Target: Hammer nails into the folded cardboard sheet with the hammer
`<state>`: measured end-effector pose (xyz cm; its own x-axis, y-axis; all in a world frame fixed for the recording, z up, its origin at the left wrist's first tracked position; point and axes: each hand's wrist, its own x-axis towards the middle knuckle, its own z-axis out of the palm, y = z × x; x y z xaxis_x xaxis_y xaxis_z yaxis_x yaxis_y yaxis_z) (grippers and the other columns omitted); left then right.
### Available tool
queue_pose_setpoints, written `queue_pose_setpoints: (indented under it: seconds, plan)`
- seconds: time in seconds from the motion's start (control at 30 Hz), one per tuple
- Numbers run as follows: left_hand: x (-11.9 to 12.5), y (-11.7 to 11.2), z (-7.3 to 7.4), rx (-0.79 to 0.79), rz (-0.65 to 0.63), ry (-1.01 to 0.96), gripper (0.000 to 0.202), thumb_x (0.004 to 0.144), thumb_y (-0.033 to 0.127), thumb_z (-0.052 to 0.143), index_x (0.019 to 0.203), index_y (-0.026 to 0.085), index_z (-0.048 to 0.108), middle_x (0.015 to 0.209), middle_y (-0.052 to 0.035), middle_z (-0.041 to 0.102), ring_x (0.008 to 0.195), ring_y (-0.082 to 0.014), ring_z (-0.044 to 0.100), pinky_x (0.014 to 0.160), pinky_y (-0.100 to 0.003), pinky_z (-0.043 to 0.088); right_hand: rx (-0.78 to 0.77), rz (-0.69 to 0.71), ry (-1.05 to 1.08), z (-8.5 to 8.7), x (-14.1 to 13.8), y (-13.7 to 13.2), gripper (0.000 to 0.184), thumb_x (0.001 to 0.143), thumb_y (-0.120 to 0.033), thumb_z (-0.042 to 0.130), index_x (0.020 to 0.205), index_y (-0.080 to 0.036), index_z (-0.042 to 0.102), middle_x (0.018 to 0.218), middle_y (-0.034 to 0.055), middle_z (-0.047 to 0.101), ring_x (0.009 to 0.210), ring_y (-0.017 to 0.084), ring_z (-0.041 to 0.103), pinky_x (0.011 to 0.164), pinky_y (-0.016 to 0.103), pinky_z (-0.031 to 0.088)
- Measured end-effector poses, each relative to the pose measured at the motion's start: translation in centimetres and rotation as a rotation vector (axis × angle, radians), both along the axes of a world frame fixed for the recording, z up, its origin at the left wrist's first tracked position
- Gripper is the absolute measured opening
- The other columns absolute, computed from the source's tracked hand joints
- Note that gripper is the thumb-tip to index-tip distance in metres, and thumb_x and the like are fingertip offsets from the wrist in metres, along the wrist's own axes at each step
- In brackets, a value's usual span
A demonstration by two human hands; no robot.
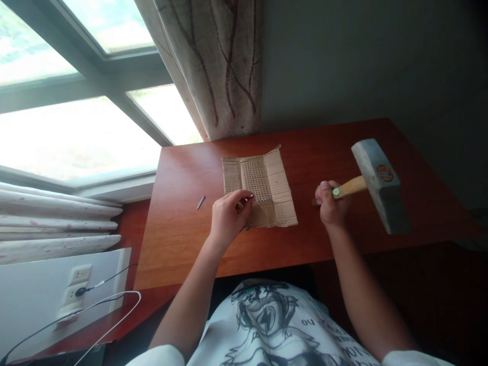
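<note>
We find the cardboard point(284, 201) lying open on the desk point(179, 223), left of the right hand, creased into panels, its middle panel bearing a close grid of holes. The left hand point(229, 211) is over its near left part, with fingers drawn narrow, thumb against forefinger, and a small pale-ended piece point(251, 196) pinched between them at the grid. The right hand point(331, 206) has its fingers wrapped round the wooden handle of a hammer point(375, 180), whose heavy head hangs to the right, well apart from the cardboard. A metal rod point(201, 202) lies loose on the desk, left of the left hand.

We note these hazards. A blow off its line could strike the left fingers, since they sit at the very spot where the piece is held. Gripped so short, the piece could tilt or skid, and the cardboard (weighted, as far as we see, by nothing but that hand) could slide. A hard stroke could mark the desk beneath.

We cannot make out what the piece is: the left hand covers most of it, along with some of the cardboard. The hammer's near end is blurred, its height above the desk is uncertain, and the desk's right end sinks into shadow.
</note>
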<state>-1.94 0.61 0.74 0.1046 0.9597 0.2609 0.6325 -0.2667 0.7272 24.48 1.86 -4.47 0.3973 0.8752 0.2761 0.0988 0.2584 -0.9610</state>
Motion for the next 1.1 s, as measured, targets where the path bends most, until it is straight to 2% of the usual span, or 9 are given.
queue_pose_setpoints:
  seconds: [0.3, 1.1]
  plan:
    - [0.0, 0.02, -0.13, 0.04, -0.034, 0.055, 0.008, 0.087, 0.021, 0.064, 0.088, 0.02, 0.072, 0.079, -0.0019, 0.074, 0.061, -0.0112, 0.064, 0.059, -0.021, 0.049, -0.014, -0.014, -0.003, -0.12, 0.09, -0.11, 0.055, 0.086, -0.058, 0.064, 0.055, -0.024, 0.036, 0.046, -0.0057, 0.035, 0.042, 0.009, 0.033, 0.04, 0.027, 0.023]
    - [0.06, 0.16, -0.18, 0.042, -0.053, 0.069, 0.011, 0.088, 0.023, 0.062, 0.087, 0.02, 0.072, 0.074, -0.0015, 0.072, 0.059, -0.0112, 0.062, 0.058, -0.021, 0.048, -0.008, 0.001, -0.052, -0.92, 0.32, -0.04, 0.055, 0.089, -0.057, 0.063, 0.055, -0.023, 0.036, 0.049, -0.0051, 0.035, 0.045, 0.01, 0.033, 0.043, 0.028, 0.024]
